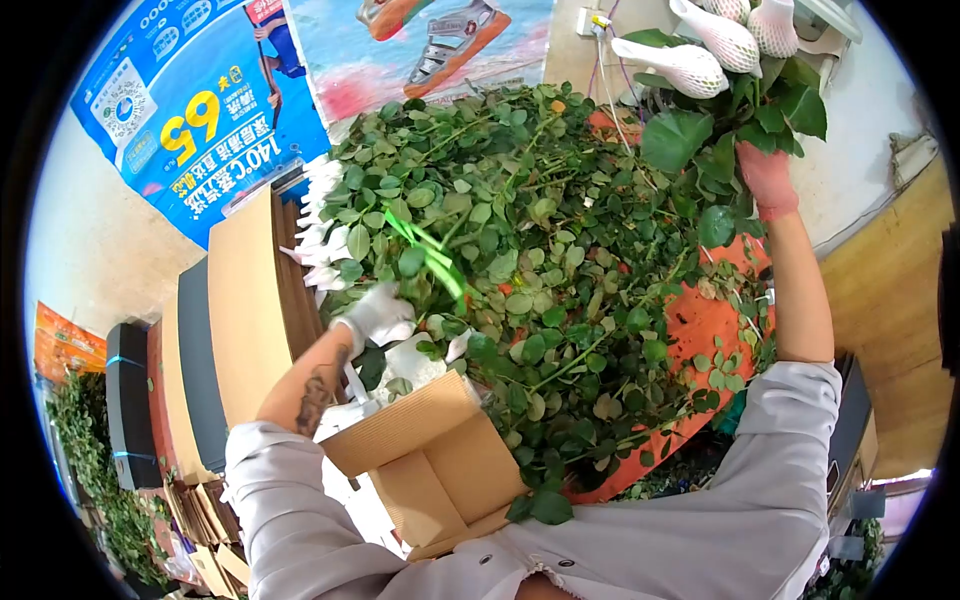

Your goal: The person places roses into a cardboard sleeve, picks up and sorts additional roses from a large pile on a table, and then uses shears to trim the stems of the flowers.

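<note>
At the upper right, my right hand point(768, 182), in a pinkish glove, is closed round the leafy stems of a flower bunch point(715, 150). White net sleeves point(700, 68) cover the bunch's flower heads. My left hand point(380, 315), in a white glove, is curled at the left edge of a leafy heap; what its fingers hold, if anything, is hidden. Just beyond it, bright green strips point(430, 255) lie over the leaves. White material point(410, 362) shows below that hand, beside a cardboard box point(430, 460). More white-sleeved heads point(320, 240) line the heap's left side.
Cut leafy stems point(540, 250) cover most of an orange-red work surface point(705, 335). Tall cardboard sheets point(245, 300) stand at the left. Posters point(200, 110) hang on the wall behind, near a socket with a yellow plug point(598, 22). A wooden panel point(880, 290) stands at right.
</note>
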Demonstrator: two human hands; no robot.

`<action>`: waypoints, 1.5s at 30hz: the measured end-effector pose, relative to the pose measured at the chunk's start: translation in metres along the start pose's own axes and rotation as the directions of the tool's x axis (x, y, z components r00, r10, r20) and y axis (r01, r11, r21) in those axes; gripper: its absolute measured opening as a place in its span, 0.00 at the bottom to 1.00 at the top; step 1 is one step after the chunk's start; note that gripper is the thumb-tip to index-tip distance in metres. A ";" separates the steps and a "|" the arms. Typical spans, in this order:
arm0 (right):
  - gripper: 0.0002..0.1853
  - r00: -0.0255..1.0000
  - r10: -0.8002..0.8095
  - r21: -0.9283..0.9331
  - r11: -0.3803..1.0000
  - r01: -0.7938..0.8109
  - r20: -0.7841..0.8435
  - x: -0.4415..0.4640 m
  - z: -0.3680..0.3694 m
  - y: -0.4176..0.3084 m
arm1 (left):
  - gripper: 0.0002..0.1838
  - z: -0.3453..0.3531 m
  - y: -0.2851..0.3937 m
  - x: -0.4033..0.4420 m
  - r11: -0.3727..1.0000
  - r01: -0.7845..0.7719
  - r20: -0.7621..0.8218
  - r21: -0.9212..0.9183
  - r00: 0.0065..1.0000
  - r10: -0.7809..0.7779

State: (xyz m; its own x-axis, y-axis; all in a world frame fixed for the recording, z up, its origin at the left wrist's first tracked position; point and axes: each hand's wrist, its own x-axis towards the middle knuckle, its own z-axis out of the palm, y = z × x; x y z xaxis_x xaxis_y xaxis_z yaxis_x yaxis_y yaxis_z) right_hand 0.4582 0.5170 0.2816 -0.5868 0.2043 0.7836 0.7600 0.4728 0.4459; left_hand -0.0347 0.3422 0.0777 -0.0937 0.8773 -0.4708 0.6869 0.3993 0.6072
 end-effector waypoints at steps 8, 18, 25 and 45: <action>0.17 0.983 -0.144 -0.170 0.978 0.123 -0.116 0.005 0.001 -0.011 | 0.15 -0.131 -0.023 -0.008 0.781 0.297 -0.560 0.550 0.824 0.081; 0.14 0.991 -0.127 -0.172 0.976 0.134 0.051 0.006 0.000 -0.003 | 0.13 -0.059 -0.068 0.054 0.607 0.449 -0.631 0.655 0.768 0.113; 0.13 0.992 -0.054 -0.135 0.988 0.069 0.111 -0.011 -0.010 0.009 | 0.34 0.014 -0.034 0.013 0.705 -0.181 0.155 0.686 0.983 0.102; 0.15 0.970 0.212 0.280 0.930 -0.237 0.118 0.009 -0.032 -0.029 | 0.16 -0.059 0.008 -0.018 0.949 -0.099 -0.260 0.298 0.949 0.180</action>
State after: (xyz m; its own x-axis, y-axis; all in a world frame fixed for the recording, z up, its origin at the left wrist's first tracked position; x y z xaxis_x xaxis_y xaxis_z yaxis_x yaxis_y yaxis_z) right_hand 0.4401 0.4781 0.2896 -0.4416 0.3998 0.8033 0.7679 0.6314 0.1079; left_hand -0.0702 0.3452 0.1283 -0.1524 0.9734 -0.1708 0.8763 0.2130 0.4321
